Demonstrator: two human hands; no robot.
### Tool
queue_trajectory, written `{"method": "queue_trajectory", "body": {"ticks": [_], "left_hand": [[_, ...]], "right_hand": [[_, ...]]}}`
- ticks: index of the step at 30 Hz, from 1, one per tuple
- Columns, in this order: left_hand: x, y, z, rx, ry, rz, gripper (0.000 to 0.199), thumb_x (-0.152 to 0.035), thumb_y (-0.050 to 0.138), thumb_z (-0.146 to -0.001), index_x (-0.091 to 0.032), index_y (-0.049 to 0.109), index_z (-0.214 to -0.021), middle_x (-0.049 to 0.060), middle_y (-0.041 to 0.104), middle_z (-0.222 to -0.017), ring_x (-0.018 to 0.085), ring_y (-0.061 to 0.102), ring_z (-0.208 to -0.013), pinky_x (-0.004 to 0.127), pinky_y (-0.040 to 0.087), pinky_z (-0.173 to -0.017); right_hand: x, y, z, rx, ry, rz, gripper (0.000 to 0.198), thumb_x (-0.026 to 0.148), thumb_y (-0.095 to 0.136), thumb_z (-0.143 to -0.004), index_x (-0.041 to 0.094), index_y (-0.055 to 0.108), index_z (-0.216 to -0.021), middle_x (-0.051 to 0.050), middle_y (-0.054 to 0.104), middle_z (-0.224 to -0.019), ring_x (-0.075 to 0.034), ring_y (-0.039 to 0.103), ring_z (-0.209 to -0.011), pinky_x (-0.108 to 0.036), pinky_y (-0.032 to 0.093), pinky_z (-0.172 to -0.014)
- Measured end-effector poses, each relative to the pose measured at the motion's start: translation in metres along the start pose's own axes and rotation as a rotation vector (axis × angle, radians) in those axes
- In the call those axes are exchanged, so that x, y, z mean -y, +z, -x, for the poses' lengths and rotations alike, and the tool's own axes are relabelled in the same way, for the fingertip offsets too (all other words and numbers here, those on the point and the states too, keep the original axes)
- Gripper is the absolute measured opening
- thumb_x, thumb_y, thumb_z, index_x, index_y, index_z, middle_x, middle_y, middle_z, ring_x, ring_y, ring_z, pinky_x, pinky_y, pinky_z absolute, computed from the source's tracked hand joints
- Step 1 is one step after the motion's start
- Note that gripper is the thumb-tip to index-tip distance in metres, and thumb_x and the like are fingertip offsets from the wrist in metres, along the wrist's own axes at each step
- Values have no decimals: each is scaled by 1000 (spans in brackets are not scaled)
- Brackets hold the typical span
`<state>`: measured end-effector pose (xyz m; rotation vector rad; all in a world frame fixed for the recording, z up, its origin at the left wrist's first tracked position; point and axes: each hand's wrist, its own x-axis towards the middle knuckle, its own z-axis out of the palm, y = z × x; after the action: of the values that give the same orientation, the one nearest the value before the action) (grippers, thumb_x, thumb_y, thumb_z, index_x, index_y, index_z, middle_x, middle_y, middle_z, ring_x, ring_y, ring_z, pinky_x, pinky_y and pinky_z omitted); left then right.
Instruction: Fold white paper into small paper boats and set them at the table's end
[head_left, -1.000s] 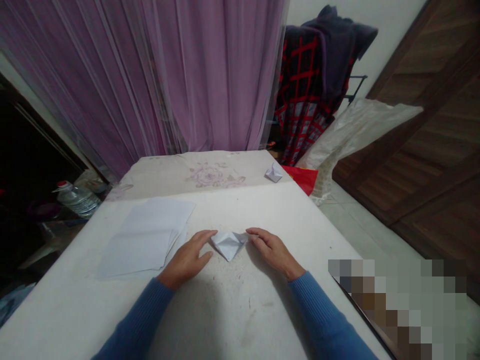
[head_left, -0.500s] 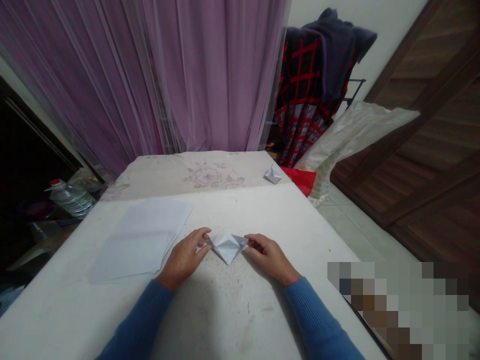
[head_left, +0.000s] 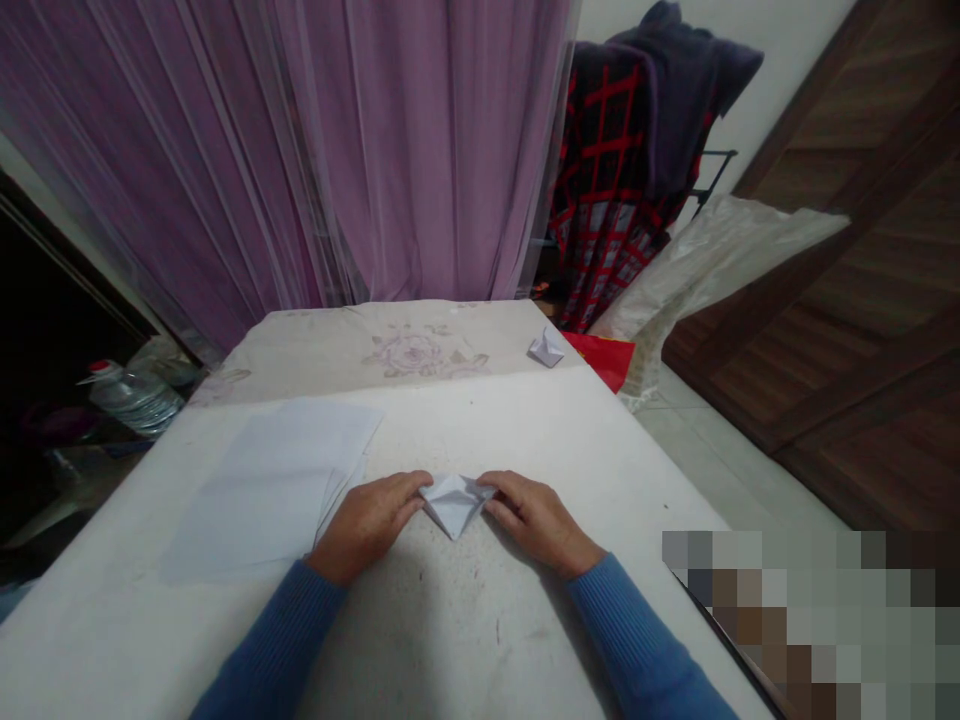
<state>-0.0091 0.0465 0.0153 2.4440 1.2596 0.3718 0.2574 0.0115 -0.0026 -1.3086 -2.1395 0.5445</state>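
Between my two hands, over the middle of the table, is a small folded piece of white paper (head_left: 454,508), its lower point toward me. My left hand (head_left: 375,515) pinches its left corner between thumb and fingers. On the opposite side, my right hand (head_left: 536,515) grips the right corner the same way. A stack of white paper sheets (head_left: 262,480) lies flat beside my left hand. Toward the far right corner of the table sits another small folded paper piece (head_left: 547,348), standing with a raised point.
The white table (head_left: 480,640) has a flowered cloth (head_left: 420,345) at its far end. Purple curtains (head_left: 420,150) hang behind it. A plastic bottle (head_left: 135,397) stands off the left side; a red bag (head_left: 602,358) and pale plastic sheeting (head_left: 720,255) are off the right.
My left hand has closed more firmly on the paper's left corner, and my right fingers have moved slightly inward along its right side. The paper sits slightly nearer to me in view.
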Motion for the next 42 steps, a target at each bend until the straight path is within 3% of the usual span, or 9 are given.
{"method": "queue_trajectory", "body": {"ticks": [6,13,21,31,35,38,42], "left_hand": [[3,-7,0,67,119,-5,33,-38,41,-99,-31,58,-125,-4,66,-126,16,62,-113,24,44,-95],[1,-22,-2,177,36,-208,30,-36,36,-99,-26,64,-94,0,70,-92,18,66,-84,24,41,-69],[2,-28,0,197,-33,-239,27,-37,39,-97,-27,63,-93,-1,71,-89,17,64,-81,24,34,-65],[-3,-28,-6,195,-94,-139,28,-38,40,-95,-26,66,-92,0,72,-89,19,65,-82,24,38,-68],[-11,-26,-12,146,-130,-8,26,-38,47,-91,-27,64,-107,-1,73,-95,19,67,-86,24,41,-72],[-15,-21,-12,114,-155,164,46,-39,52,-88,-30,51,-133,-1,74,-98,19,68,-90,24,44,-78],[-14,-6,-5,47,-188,335,72,-38,52,-86,-25,25,-152,3,73,-110,21,66,-100,27,47,-85]], "right_hand": [[10,-18,-8,179,-79,243,18,19,51,-94,22,64,-106,-4,69,-99,-15,65,-86,-23,45,-74],[15,-31,-16,306,-49,400,16,21,51,-96,18,66,-93,-5,69,-90,-15,64,-79,-23,43,-69],[14,-36,-10,315,-17,398,20,18,48,-96,17,68,-95,-6,70,-90,-15,65,-80,-23,45,-71],[9,-38,-7,261,-27,356,18,19,51,-93,18,68,-92,-5,69,-87,-15,64,-78,-23,45,-70],[14,-37,-10,214,-26,330,16,19,52,-92,19,68,-95,-5,70,-92,-15,65,-82,-23,47,-72],[14,-31,-7,147,-47,254,21,26,54,-92,20,65,-109,-7,70,-103,-17,66,-90,-26,49,-79],[7,-16,5,14,-8,70,49,29,57,-89,20,49,-136,-9,68,-111,-18,66,-89,-31,51,-83]]}}
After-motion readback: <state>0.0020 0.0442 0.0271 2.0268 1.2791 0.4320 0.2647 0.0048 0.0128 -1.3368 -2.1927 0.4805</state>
